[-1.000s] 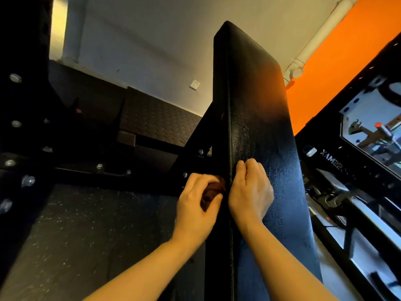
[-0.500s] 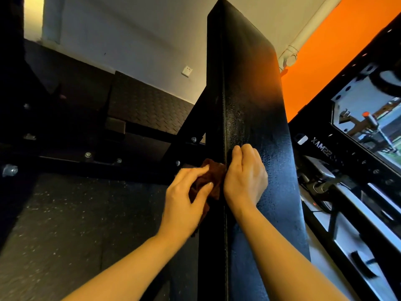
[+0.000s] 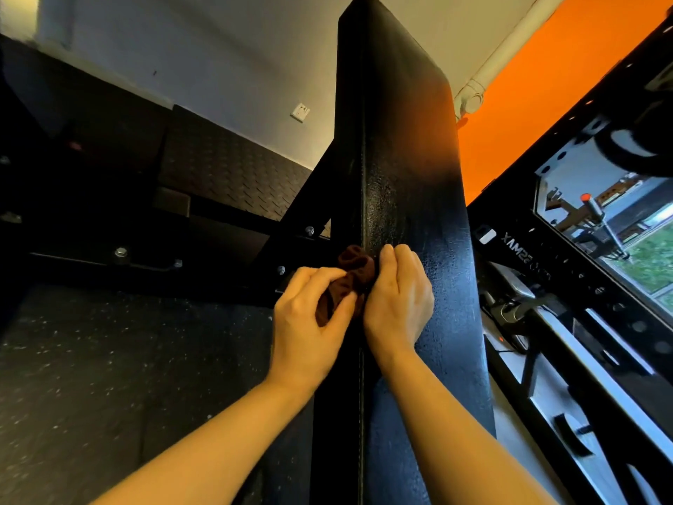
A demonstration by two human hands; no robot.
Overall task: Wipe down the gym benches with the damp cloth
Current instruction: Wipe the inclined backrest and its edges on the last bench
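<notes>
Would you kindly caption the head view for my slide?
Both hands, left hand and right hand, hold a brown cloth against the black bench pad's edge.

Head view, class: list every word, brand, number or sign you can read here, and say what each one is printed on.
"XAM22..." in white letters on the black rack beam, apparently mirrored; the characters further along are too blurred to read.
White sticker beside that lettering: nothing readable on it.
Wall socket: no readable marking.
Bench pad and cloth: no text.

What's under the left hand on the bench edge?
The brown cloth, bunched against the bench pad side edge, gripped by the left hand. Its lower part is covered by the fingers.
</notes>
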